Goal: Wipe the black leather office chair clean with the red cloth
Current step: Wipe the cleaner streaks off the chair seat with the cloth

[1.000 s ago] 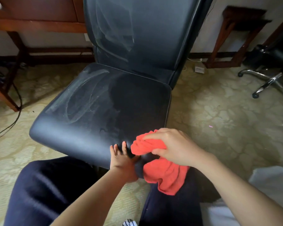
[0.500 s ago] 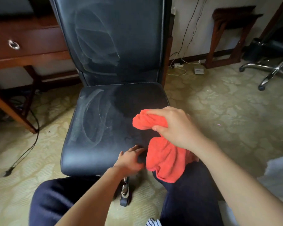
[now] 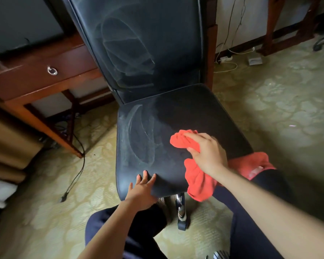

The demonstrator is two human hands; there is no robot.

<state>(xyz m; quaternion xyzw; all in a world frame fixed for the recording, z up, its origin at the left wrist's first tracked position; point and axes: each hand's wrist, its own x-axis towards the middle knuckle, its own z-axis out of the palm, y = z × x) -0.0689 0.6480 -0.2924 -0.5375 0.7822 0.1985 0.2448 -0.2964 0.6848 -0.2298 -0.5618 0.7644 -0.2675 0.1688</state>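
- The chair (image 3: 176, 118) faces me, back upright.
- My right hand (image 3: 208, 152) grips the cloth (image 3: 198, 180) (trailing off the front edge).
- My left hand (image 3: 140, 191) lies flat, holding nothing.

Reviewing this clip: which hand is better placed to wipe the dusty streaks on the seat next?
Right. The right hand grips the red cloth on the seat, just beside the dusty streaks. The left hand rests flat on the seat's front edge, holding no cloth.
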